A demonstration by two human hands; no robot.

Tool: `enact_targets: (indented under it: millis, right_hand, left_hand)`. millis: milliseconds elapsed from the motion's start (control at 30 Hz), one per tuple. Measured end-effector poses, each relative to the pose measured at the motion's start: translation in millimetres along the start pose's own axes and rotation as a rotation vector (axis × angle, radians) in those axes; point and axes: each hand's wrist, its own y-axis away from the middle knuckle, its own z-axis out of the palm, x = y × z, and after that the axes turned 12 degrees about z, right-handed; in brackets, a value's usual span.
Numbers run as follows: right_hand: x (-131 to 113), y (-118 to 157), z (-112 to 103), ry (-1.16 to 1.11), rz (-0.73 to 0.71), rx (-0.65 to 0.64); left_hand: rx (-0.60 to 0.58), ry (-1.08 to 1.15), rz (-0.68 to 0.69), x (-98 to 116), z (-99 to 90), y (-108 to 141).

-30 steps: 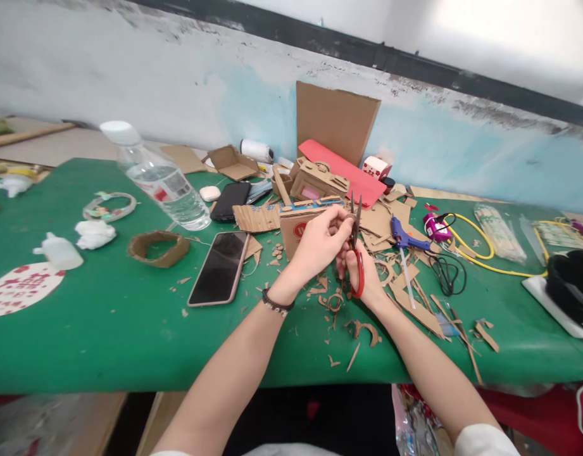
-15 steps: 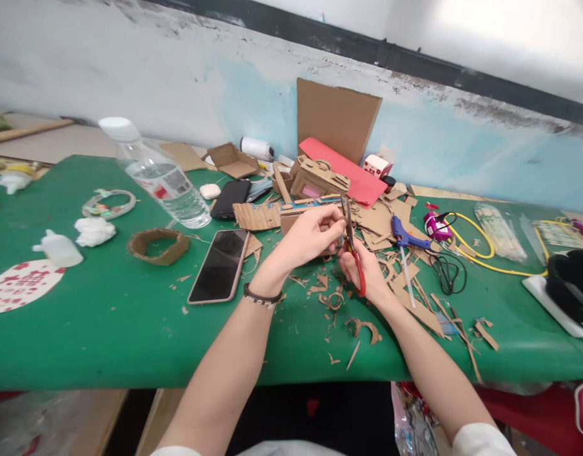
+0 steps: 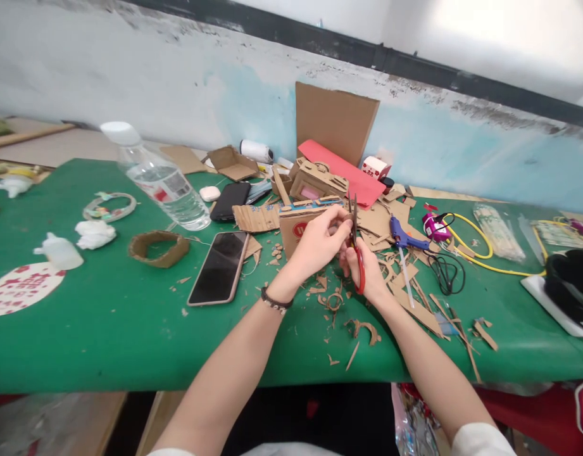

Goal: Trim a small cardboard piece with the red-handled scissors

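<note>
Head view: my right hand [image 3: 367, 269] grips the red scissors [image 3: 356, 256], blades up, while my left hand [image 3: 319, 244] pinches a small cardboard piece [image 3: 337, 228] at them, above mid-table [image 3: 106, 323]. I'd feed slowly, fingertips clear of the blades.

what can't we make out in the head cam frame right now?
- Head view: the small cardboard piece between the hands is hidden by the left hand fingers; shape unclear.
- Scissors: blades seen edge-on, too thin to tell open or closed; handle partly covered by the right hand.
- Print on the water bottle label: too small.
- Black object at the right: cut off by the frame edge.
</note>
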Motion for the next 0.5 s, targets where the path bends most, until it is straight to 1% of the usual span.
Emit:
enact_targets:
  millis: [167, 267, 433, 500]
  right_hand:
    - [-5, 2, -6, 0.070, -0.004, -0.040]
    - [-3, 1, -7, 0.097, -0.024, -0.020]
    - [4, -3, -5, 0.032, 0.027, 0.009]
    - [5, -3, -5, 0.016, 0.039, -0.033]
  left_hand:
    - [-0.037, 0.048, -0.069, 8, -15.1, -3]
    - [-0.051, 0.076, -0.099, 9, -18.9, -4]
    - [-0.024, 0.131, -0.087, 2, -11.8, -3]
    - [-0.006, 0.115, -0.062, -2, -6.8, -3]
